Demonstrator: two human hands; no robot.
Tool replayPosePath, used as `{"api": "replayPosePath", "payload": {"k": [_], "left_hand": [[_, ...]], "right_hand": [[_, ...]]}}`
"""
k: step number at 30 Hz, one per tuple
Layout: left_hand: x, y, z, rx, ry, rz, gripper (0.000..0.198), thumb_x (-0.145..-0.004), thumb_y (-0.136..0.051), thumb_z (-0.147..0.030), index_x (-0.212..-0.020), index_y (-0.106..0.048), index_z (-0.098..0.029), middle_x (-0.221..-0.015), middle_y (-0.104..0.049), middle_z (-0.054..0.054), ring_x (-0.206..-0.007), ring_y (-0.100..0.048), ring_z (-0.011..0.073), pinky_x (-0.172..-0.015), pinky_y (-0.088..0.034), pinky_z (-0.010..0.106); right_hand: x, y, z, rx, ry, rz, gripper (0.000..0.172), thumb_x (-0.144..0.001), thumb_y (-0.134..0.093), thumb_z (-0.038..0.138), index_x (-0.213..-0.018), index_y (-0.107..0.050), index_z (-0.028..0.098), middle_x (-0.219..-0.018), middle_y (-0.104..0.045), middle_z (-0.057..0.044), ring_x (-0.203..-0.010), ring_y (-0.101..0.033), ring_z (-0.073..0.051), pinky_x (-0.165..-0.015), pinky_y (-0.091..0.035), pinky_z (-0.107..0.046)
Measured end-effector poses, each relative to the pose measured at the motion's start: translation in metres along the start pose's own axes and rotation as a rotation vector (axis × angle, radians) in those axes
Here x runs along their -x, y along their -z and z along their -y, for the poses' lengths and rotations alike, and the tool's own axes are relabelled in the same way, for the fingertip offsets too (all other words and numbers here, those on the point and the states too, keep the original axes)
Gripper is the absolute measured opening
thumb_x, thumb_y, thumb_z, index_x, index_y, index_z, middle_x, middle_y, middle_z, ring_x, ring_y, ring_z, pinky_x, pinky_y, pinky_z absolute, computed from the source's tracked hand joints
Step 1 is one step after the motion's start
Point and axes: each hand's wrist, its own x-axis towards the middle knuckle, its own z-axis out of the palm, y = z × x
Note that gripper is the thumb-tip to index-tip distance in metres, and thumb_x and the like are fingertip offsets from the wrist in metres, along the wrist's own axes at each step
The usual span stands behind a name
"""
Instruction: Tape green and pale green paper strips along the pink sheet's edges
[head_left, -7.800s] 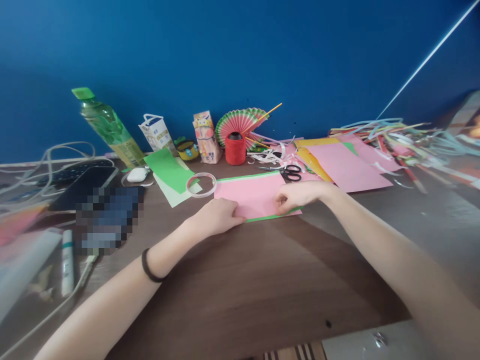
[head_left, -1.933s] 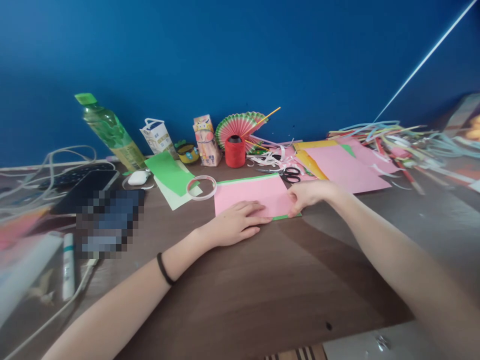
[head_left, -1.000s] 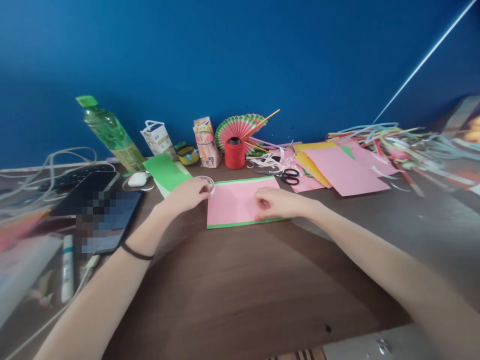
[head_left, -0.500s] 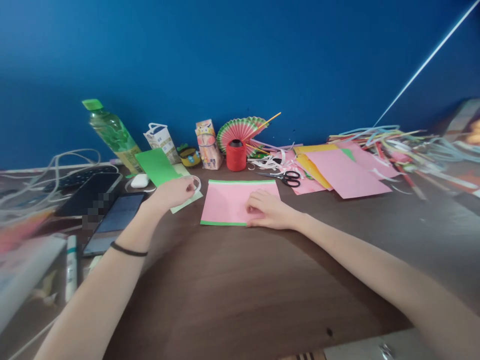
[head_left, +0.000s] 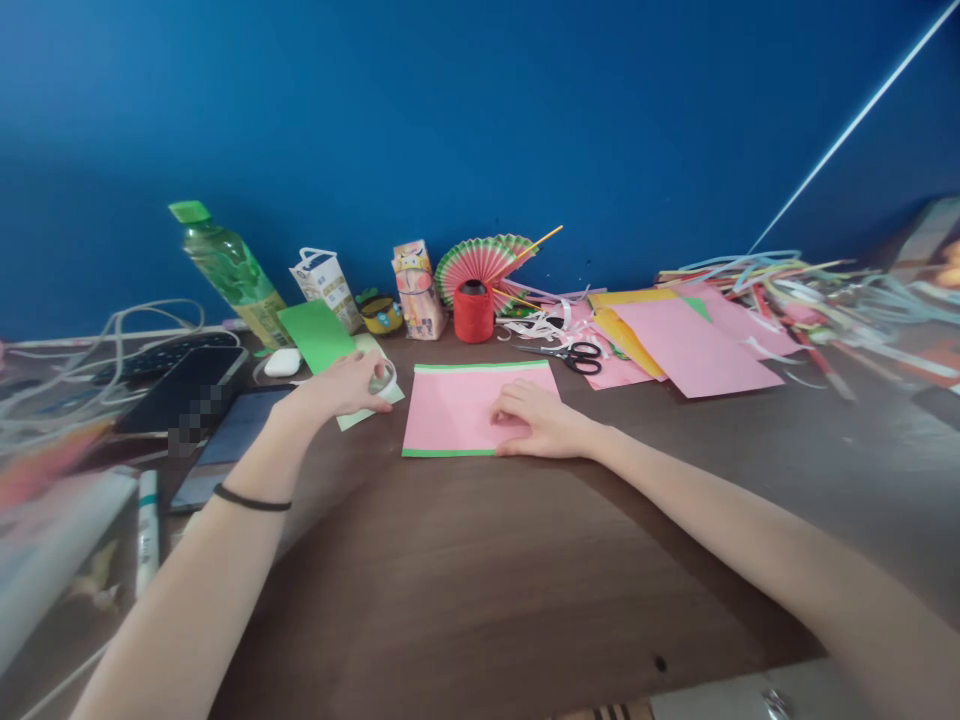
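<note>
A sheet of pink paper with green strips along its far and near edges lies on the desk. A thin white strip runs just inside its far edge. My right hand rests on the right part of this sheet, fingers bent and thumb apart at the near edge. To the left, my left hand has its thumb and fingers around a roll of tape, over pale green paper. Behind that hand is a bright green sheet.
At the back stand a green-capped bottle, a carton, a red spool and a paper fan. Black-handled scissors and loose pink sheets lie to the right. Phones and cables are on the left.
My left hand has shifted slightly down and left, its thumb spread further from its fingers, and the tape roll has tilted flatter. My right hand remains on the pink sheet.
</note>
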Motion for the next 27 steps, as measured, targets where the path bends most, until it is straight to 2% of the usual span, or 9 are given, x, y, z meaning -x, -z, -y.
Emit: {"api": "replayPosePath", "payload": {"k": [4, 7, 10, 13, 16, 19, 23, 27], "left_hand": [[-0.001, -0.001, 0.007, 0.05, 0.004, -0.019, 0.014, -0.069, -0.052, -0.028, -0.078, -0.045, -0.02, -0.08, -0.057, 0.004, -0.073, -0.055, 0.0206, -0.061, -0.038, 0.028], [0.0, 0.001, 0.007, 0.037, 0.04, -0.064, 0.004, -0.071, -0.043, -0.021, -0.075, -0.043, -0.02, -0.071, -0.055, 0.003, -0.062, -0.052, 0.0188, -0.054, -0.034, 0.028], [0.0, 0.002, 0.005, 0.019, -0.021, -0.085, 0.002, -0.071, -0.043, -0.019, -0.071, -0.042, -0.02, -0.07, -0.054, 0.003, -0.063, -0.052, 0.0182, -0.055, -0.033, 0.027], [-0.001, -0.001, 0.003, 0.049, -0.1, -0.086, 0.014, -0.07, -0.053, -0.028, -0.069, -0.042, -0.02, -0.077, -0.053, 0.003, -0.075, -0.054, 0.0193, -0.063, -0.038, 0.026], [-0.003, -0.006, 0.005, 0.018, -0.092, -0.104, 0.018, -0.068, -0.058, -0.034, -0.07, -0.046, -0.02, -0.082, -0.052, 0.003, -0.082, -0.054, 0.0206, -0.071, -0.04, 0.027], [-0.006, -0.008, 0.01, -0.024, -0.101, -0.119, 0.015, -0.071, -0.055, -0.034, -0.069, -0.049, -0.021, -0.084, -0.052, 0.004, -0.087, -0.053, 0.0214, -0.076, -0.04, 0.029], [-0.008, -0.01, 0.012, -0.051, -0.162, -0.106, 0.014, -0.075, -0.048, -0.03, -0.065, -0.05, -0.02, -0.09, -0.056, 0.005, -0.091, -0.053, 0.0211, -0.074, -0.041, 0.028], [-0.005, -0.01, 0.008, -0.058, -0.198, -0.143, 0.013, -0.073, -0.044, -0.023, -0.064, -0.053, -0.019, -0.087, -0.057, 0.006, -0.088, -0.053, 0.0212, -0.076, -0.04, 0.029]], "right_hand": [[-0.001, 0.001, 0.0, -0.027, -0.013, -0.005, 0.031, -0.073, -0.063, 0.044, -0.087, -0.054, 0.018, -0.088, -0.055, -0.006, -0.088, -0.046, -0.02, -0.081, -0.036, -0.034], [-0.002, 0.001, 0.001, -0.035, -0.019, -0.008, 0.031, -0.072, -0.064, 0.044, -0.086, -0.054, 0.018, -0.088, -0.055, -0.006, -0.087, -0.046, -0.02, -0.08, -0.036, -0.034], [-0.002, 0.001, 0.002, -0.031, -0.017, -0.007, 0.031, -0.072, -0.064, 0.043, -0.086, -0.053, 0.017, -0.087, -0.055, -0.006, -0.087, -0.046, -0.02, -0.08, -0.036, -0.034], [-0.002, 0.002, 0.002, -0.036, -0.015, -0.004, 0.032, -0.072, -0.064, 0.044, -0.087, -0.053, 0.017, -0.088, -0.055, -0.006, -0.087, -0.046, -0.02, -0.08, -0.036, -0.034], [-0.002, 0.002, 0.002, -0.04, -0.022, -0.007, 0.031, -0.072, -0.064, 0.044, -0.086, -0.053, 0.018, -0.087, -0.055, -0.006, -0.088, -0.046, -0.02, -0.08, -0.036, -0.034], [-0.003, 0.002, 0.003, -0.047, -0.02, -0.01, 0.031, -0.071, -0.065, 0.043, -0.086, -0.054, 0.018, -0.087, -0.055, -0.006, -0.088, -0.046, -0.02, -0.08, -0.037, -0.033], [-0.003, 0.002, 0.003, -0.052, -0.018, -0.018, 0.031, -0.071, -0.065, 0.043, -0.087, -0.054, 0.018, -0.087, -0.055, -0.006, -0.087, -0.046, -0.02, -0.079, -0.038, -0.033], [-0.003, 0.002, 0.002, -0.05, -0.022, -0.024, 0.031, -0.071, -0.066, 0.042, -0.086, -0.054, 0.017, -0.086, -0.053, -0.006, -0.086, -0.046, -0.019, -0.079, -0.038, -0.033]]}}
